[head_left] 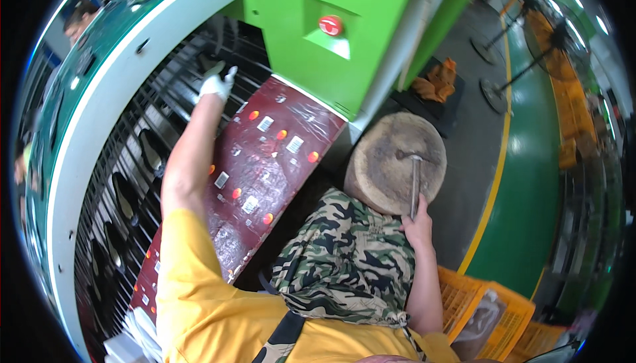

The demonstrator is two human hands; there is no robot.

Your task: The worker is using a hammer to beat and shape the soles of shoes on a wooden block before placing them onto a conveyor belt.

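Note:
My left hand (217, 86), in a white glove, reaches over the dark bars of a curved conveyor rack (136, 108). Its fingers are spread apart beside a dark shoe (211, 63) with a greyish-green inside; whether they touch is too small to make out. My bare right hand (417, 226) is closed around the handle of a hammer (415, 184). The hammer's head lies on the top of a round wooden block (377, 157). More black shoes rest on the rack, among them one dark pump (123, 194) to the left of my left forearm.
A dark red, plastic-wrapped board (265, 157) lies between the rack and me. Beyond it stands a green machine housing (324, 75) with a red button (330, 26). Orange gloves (437, 81) lie past the block. Orange crates (490, 310) stand at lower right. A person (78, 22) is at far left.

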